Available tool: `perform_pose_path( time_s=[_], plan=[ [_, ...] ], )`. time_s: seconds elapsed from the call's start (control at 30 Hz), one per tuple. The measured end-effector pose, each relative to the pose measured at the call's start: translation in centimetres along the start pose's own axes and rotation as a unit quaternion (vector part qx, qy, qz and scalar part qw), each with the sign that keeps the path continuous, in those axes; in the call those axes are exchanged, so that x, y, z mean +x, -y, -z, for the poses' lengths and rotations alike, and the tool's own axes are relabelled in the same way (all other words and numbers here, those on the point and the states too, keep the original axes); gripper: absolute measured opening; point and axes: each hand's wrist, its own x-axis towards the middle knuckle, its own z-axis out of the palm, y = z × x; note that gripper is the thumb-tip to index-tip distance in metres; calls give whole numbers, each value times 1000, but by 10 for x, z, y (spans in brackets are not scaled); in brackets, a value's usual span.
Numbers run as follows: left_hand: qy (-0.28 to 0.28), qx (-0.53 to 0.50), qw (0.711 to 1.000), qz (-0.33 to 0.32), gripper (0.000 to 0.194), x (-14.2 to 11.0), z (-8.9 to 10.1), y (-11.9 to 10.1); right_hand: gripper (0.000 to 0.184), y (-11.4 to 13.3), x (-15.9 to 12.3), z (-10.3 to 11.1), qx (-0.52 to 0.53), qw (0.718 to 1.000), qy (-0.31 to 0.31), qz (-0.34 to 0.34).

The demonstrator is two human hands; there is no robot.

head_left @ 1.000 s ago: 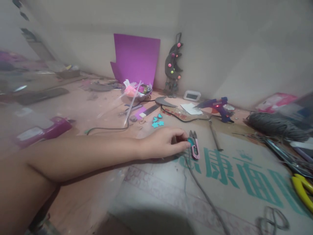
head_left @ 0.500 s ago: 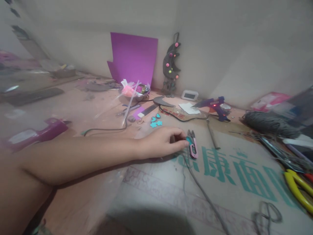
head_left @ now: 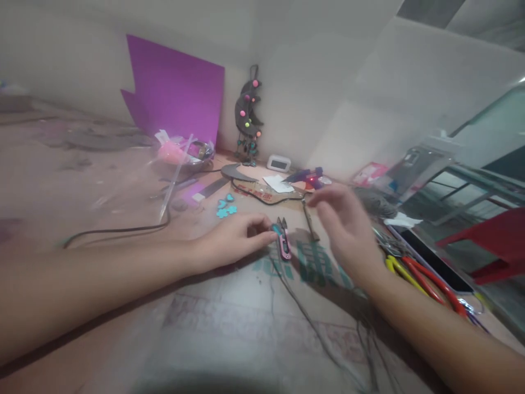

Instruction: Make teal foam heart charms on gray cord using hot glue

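The left hand [head_left: 235, 242] pinches a small teal piece [head_left: 276, 227] between thumb and fingertips, just beside pink snips [head_left: 286, 247]. The right hand [head_left: 348, 232] is raised to the right of the snips, its fingers loosely curved and parted from the thumb. Motion blurs it, and it partly hides the grey yarn [head_left: 381, 203] behind; fingers cover most of the teal piece. Both forearms are cut off. Cardboard [head_left: 213, 334] lies under the hands on the tabletop [head_left: 118, 189]; a red chair [head_left: 494, 238] stands beyond the right forearm.
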Motion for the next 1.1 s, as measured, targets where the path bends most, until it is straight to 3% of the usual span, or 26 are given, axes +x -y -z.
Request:
perform_pose_path(
  time_s=[0.17, 0.37, 0.53, 0.7, 0.83, 0.97, 1.1],
  plan=[
    [-6, 12, 1000, -2, 22, 0, 1, -2, 24, -16, -11, -23, 33, 990, 85, -108],
    [14, 56, 998, -33, 19, 0, -2, 1, 13, -9, -12, -27, 17, 990, 140, -24],
    [11, 85, 995, -47, 24, 0, 0, 0, 13, -9, -12, -29, 29, 988, 151, -31],
    [2, 59, 998, -29, 29, -1, 3, -1, 18, -10, -11, -29, 99, 973, 166, -129],
    [-11, 36, 999, -36, 27, -3, 1, 1, 23, -10, -11, -30, 177, 955, 136, -195],
    [-25, 40, 998, -31, 19, -3, 1, -1, 24, -10, -11, -31, 217, 944, 137, -208],
    [-26, 56, 998, -26, 21, -2, 2, -4, 20, -7, -12, -33, 193, 950, 147, -196]
  ],
)
